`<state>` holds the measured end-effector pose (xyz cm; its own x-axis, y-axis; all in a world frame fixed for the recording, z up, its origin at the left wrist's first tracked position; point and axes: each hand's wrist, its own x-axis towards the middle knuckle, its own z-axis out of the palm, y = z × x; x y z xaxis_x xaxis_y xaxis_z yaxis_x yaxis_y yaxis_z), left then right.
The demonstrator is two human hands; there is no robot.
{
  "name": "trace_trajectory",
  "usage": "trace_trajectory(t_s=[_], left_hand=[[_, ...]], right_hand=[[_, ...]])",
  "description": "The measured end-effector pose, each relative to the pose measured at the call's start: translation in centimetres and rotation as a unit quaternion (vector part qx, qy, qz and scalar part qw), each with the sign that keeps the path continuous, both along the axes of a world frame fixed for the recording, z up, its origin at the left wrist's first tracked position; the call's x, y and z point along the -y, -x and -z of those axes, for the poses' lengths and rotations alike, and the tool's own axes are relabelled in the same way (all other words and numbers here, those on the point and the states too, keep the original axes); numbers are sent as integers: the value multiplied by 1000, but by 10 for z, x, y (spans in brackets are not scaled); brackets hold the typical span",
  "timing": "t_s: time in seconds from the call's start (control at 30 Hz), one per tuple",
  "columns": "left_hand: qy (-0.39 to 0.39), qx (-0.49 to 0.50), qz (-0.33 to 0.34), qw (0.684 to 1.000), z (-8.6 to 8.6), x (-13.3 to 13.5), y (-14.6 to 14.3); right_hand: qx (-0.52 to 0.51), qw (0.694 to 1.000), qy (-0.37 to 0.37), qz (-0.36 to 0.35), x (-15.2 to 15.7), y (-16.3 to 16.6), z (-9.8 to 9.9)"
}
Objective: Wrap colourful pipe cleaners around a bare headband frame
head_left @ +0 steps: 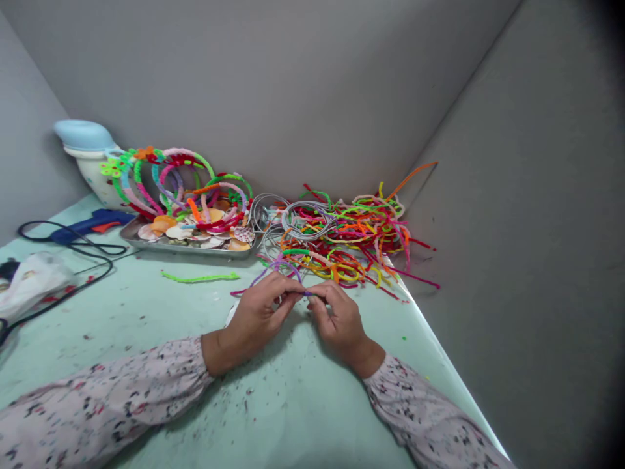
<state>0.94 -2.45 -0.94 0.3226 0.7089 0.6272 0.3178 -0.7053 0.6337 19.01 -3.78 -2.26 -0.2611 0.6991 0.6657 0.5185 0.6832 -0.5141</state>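
Near the right edge of the worktop (146,312), the left hand (258,316) and right hand (339,320) meet, fingers of both pinched shut on one purple pipe cleaner (279,266) that loops up just beyond the knuckles. Roughly six wrapped headbands (161,179) stand finished over the single tray (195,251) of shells toward the far left corner. A tangle of bare grey hoops (303,218), too knotted to count, and a heap of loose pipe cleaners (361,231) lie unused in the far right corner, so I'd judge plenty is left, with one green pipe cleaner (200,278) lying alone.

Open bench (273,417) is lying near and left of the hands. Far behind them, a pipe-cleaner heap (351,238) and a metal tray (195,247) are blocking passage; a black cable (68,251) is crossing far left.
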Motion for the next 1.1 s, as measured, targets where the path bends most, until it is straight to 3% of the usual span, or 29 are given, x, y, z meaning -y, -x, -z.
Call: trace_trajectory(t_s=[0.33,0.87,1.1], left_hand=[[-1,-26,-30,999,1,-1,2],[71,-55,-26,996,-4,-1,0],[60,-55,-30,996,-4,0,-1]], right_hand=[[-6,1000,4,-1,0,0,1],[27,1000,1,5,0,-1,2],[28,1000,-7,6,-1,-1,2]])
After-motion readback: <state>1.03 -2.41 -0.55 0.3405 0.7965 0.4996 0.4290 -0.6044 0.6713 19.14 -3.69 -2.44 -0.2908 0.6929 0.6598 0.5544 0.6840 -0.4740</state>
